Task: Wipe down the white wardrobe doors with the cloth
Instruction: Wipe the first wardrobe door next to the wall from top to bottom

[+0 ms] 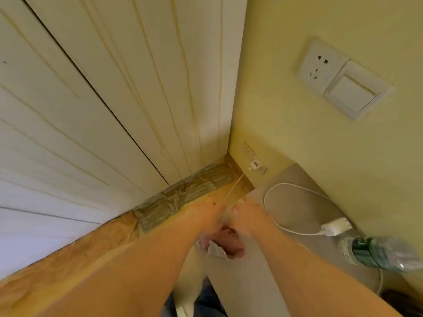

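**Beside the desk's (pixel 295 202) left edge: cloth (pixel 214 249) between both hands**

The left hand (pixel 207 213) and right hand (pixel 248 216) meet at the crumpled cloth; blur hides whether either grips it. White wardrobe doors (pixel 103 88) rise leftward, grooves vertical, nearest the left hand. Desk-top charger cable (pixel 274 186) and bottle (pixel 384 252) stand clear.
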Available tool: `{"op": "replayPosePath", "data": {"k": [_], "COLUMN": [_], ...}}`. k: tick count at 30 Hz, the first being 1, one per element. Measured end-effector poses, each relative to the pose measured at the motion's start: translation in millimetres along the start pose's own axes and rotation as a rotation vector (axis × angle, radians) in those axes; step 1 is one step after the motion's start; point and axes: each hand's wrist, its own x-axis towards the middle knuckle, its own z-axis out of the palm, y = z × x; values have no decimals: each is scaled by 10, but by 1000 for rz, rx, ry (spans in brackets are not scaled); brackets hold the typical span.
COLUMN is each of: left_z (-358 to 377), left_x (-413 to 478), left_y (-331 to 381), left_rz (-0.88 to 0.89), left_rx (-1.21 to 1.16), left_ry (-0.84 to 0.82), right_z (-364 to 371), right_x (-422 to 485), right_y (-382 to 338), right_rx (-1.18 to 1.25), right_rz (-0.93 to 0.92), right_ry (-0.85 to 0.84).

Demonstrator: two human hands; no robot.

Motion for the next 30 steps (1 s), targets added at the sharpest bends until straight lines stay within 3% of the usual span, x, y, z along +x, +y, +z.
{"op": "replayPosePath", "data": {"k": [4, 9, 12, 18, 22, 25, 30], "left_z": [314, 550, 461, -214, -1041, -1767, -2741], "left_x": [143, 249, 261, 121, -174, -544, -1307], "left_y": [46, 37, 13, -122, -288, -418, -534], "left_rz": [10, -55, -87, -152, -95, -60, 82], "left_rx": [87, 178, -105, -552, -563, -673, -810], "left_ry": [-76, -46, 1, 259, 487, 570, 729], "right_z": [357, 573, 481, -40, -733, -1325, -2161], "right_x": [118, 203, 146, 112, 28, -107, -558], "right_y": [108, 157, 82, -166, -508, -898, -1633], "right_rx": [-37, 160, 254, 379, 415, 423, 570], "right_rz": [-26, -24, -51, -145, -251, -322, -519], "right_ry": [-218, -241, -208, 86, 297, 448, 488]}}
